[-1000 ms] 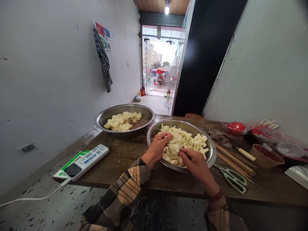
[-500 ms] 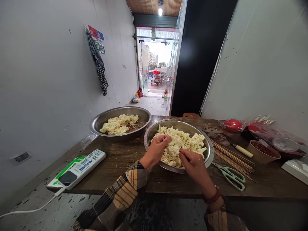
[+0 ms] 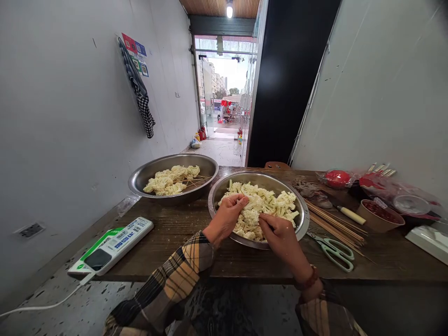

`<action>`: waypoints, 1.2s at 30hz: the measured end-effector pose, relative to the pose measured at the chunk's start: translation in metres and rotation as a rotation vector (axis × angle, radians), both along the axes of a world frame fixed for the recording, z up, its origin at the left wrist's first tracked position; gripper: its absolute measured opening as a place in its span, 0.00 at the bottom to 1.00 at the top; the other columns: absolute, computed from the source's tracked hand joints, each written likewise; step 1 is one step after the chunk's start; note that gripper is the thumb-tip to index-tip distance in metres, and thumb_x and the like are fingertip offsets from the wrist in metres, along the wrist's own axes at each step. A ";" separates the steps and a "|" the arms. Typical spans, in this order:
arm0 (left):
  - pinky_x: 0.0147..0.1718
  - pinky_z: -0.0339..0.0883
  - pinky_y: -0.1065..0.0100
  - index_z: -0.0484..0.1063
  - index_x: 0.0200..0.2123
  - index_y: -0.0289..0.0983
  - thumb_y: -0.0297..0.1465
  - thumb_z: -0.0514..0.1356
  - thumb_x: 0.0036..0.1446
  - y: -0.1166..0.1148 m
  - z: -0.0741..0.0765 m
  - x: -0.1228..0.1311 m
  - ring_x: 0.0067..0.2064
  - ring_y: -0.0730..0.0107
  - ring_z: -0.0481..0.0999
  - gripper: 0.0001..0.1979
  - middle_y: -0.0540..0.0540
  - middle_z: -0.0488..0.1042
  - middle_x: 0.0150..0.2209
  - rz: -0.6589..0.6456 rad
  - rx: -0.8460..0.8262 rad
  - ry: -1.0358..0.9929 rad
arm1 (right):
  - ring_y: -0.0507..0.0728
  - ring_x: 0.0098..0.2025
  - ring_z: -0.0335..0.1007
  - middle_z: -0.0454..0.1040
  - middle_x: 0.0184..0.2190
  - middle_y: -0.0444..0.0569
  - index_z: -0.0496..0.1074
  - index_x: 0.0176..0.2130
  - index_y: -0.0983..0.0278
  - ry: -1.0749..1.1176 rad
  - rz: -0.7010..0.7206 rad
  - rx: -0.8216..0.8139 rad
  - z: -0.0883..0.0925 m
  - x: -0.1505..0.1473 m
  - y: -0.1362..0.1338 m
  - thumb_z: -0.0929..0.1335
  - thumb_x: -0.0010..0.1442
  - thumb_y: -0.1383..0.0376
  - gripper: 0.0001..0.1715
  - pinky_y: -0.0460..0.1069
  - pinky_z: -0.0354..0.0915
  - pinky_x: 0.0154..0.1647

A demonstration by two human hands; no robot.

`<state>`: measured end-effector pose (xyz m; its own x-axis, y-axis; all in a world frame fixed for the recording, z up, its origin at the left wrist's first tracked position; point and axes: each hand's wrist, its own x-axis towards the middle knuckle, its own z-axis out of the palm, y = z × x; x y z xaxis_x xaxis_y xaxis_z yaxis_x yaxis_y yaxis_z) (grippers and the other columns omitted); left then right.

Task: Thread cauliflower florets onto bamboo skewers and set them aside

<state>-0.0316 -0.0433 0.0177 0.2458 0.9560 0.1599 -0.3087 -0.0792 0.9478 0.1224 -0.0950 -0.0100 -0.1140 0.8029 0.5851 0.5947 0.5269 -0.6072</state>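
Over the near part of a steel basin [image 3: 304, 205], both my hands are working on a cauliflower floret [image 3: 250, 217]. My left hand [image 3: 228, 215] is closed, with thumb and fingers gripping the floret from the left. On the other side, my right hand [image 3: 280, 232] pinches at the floret's right edge; whether a thin skewer is also between those fingers is hidden. Loose cauliflower pieces [image 3: 273, 200] fill the basin below. A second steel basin [image 3: 138, 179] stands to the left, holding skewered cauliflower [image 3: 171, 181] with thin sticks pointing right.
Right of the near basin lie bamboo skewers [image 3: 338, 226], green-handled scissors [image 3: 338, 253] and a knife handle [image 3: 351, 215]. Farther right stands a paper tub [image 3: 380, 218] of dark red contents. A white payment device [image 3: 121, 245] with a cable sits at the table's left.
The view has shifted slightly, moving the scene a little left and up. The floret between my hands has turned slightly, while both hands keep nearly the same grip over the basin.
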 end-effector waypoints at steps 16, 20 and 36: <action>0.21 0.49 0.75 0.69 0.22 0.34 0.42 0.67 0.45 -0.002 0.000 0.005 0.23 0.81 0.54 0.17 0.54 0.60 0.20 -0.020 0.006 0.006 | 0.56 0.31 0.73 0.78 0.27 0.49 0.77 0.31 0.63 0.000 -0.031 -0.024 0.004 0.000 -0.001 0.60 0.64 0.62 0.18 0.47 0.64 0.32; 0.22 0.52 0.75 0.69 0.23 0.34 0.42 0.67 0.46 0.001 -0.003 0.005 0.23 0.80 0.57 0.17 0.54 0.61 0.20 -0.032 -0.035 0.003 | 0.56 0.29 0.72 0.77 0.26 0.48 0.76 0.32 0.64 -0.009 -0.028 -0.037 0.008 0.001 -0.002 0.60 0.63 0.62 0.18 0.47 0.64 0.32; 0.33 0.67 0.68 0.73 0.37 0.33 0.41 0.64 0.49 0.024 0.001 -0.005 0.29 0.73 0.73 0.18 0.44 0.75 0.32 -0.016 -0.025 0.157 | 0.48 0.18 0.52 0.59 0.15 0.38 0.65 0.25 0.63 0.676 -0.086 -0.179 0.005 0.022 0.002 0.66 0.59 0.55 0.17 0.44 0.51 0.18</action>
<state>-0.0367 -0.0192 0.0183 0.2815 0.9549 0.0941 -0.1574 -0.0508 0.9862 0.1446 -0.0931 -0.0054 0.2961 0.8832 0.3637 0.0910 0.3530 -0.9312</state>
